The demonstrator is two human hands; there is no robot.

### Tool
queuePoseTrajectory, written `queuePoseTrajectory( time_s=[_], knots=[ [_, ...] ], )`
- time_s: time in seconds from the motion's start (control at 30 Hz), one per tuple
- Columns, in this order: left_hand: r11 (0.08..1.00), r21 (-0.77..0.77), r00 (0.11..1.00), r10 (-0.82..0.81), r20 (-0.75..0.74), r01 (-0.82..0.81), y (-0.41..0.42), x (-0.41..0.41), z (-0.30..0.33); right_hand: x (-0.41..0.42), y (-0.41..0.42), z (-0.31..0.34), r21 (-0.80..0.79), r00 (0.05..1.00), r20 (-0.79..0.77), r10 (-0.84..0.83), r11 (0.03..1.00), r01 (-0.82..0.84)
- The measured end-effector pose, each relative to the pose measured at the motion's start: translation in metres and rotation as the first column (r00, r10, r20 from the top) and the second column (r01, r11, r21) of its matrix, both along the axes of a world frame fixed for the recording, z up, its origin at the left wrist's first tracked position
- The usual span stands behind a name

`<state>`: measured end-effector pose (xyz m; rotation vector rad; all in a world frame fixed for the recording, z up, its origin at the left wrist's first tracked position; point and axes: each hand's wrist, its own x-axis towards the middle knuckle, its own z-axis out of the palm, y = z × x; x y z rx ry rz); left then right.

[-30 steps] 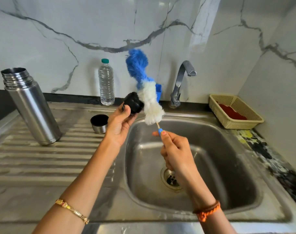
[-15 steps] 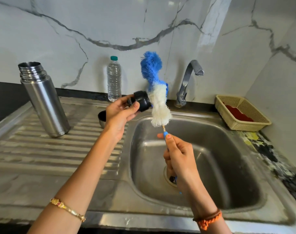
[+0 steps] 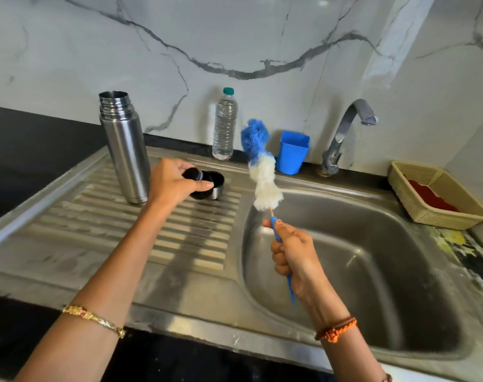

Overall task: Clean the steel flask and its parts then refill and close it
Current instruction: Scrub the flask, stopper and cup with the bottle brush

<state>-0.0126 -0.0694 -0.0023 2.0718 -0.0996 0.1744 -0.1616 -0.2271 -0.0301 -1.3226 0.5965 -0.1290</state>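
Here the left hand [image 3: 172, 181] held the small black round flask stopper [image 3: 194, 175] in a curled grip, right over the short steel cup with a dark inside [image 3: 214, 186] on the ribbed steel draining board [image 3: 97, 216] of the worktop. The tall open-mouthed steel flask [image 3: 124, 150] stood upright just beside that hand, to its left. The right hand [image 3: 292, 252] was closed around the thin blue handle of the blue-and-white fluffy bottle brush [image 3: 262, 172], which pointed upward over the near-left edge of the steel sink basin [image 3: 372, 271].

The step in hand looked like parking the stopper by the cup so the brush could go to another part. Doing it well probably meant lowering the stopper onto a flat rib or into the cup, not dropping it, since a round piece could roll toward the basin. The brush was best kept over the sink so drips fell there. A clear plastic water bottle [image 3: 224, 125], a blue plastic tumbler [image 3: 292, 153] and the curved tap [image 3: 345, 133] stood behind.
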Motion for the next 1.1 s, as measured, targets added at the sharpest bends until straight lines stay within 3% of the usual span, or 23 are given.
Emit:
queuePoseTrajectory(
  time_s=[0.23, 0.67, 0.8, 0.9, 1.1],
  knots=[
    [0.964, 0.266, 0.996, 0.052, -0.066, -0.033, 0.031, 0.038, -0.028, 0.019, 0.006, -0.015, -0.054, 0.999, -0.048, 0.012, 0.998, -0.014],
    [0.900, 0.432, 0.986, 0.016, -0.165, 0.057, 0.036, 0.065, -0.060, 0.038, 0.008, -0.033, -0.111, 0.996, -0.090, -0.016, 0.994, 0.006],
    [0.815, 0.579, 0.997, 0.003, -0.074, 0.040, 0.029, 0.062, -0.054, 0.036, 0.007, -0.036, -0.126, 0.997, -0.075, -0.019, 0.992, 0.009],
    [0.841, 0.537, 0.996, -0.089, 0.021, 0.064, 0.013, 0.061, -0.049, 0.032, 0.003, -0.038, -0.158, 0.997, -0.066, -0.037, 0.987, 0.026],
    [0.925, 0.336, 0.984, -0.160, -0.074, 0.176, -0.028, 0.070, -0.060, 0.026, -0.010, -0.042, -0.296, 0.997, -0.030, -0.077, 0.953, 0.064]
  ],
)
